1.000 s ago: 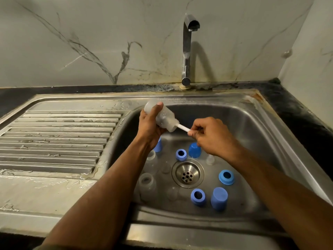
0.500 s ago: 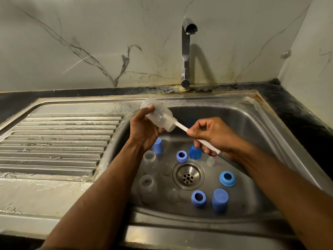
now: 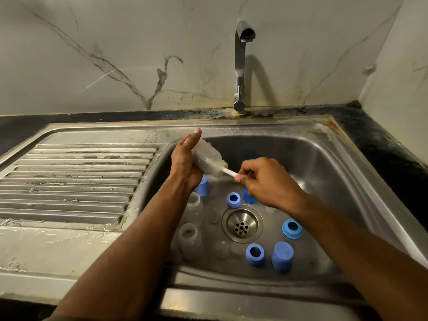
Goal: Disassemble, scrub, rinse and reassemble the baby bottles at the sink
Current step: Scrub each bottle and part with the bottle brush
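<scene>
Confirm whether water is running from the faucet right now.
No: the faucet spout shows no stream while the right hand works a brush handle in the bottle.

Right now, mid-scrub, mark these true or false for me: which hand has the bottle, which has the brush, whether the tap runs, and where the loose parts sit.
1. The left hand holds the clear bottle. True.
2. The right hand is idle. False: it pinches the white brush handle.
3. Water runs from the tap. False: no stream shows.
4. Blue parts lie in the sink basin. True.
</scene>
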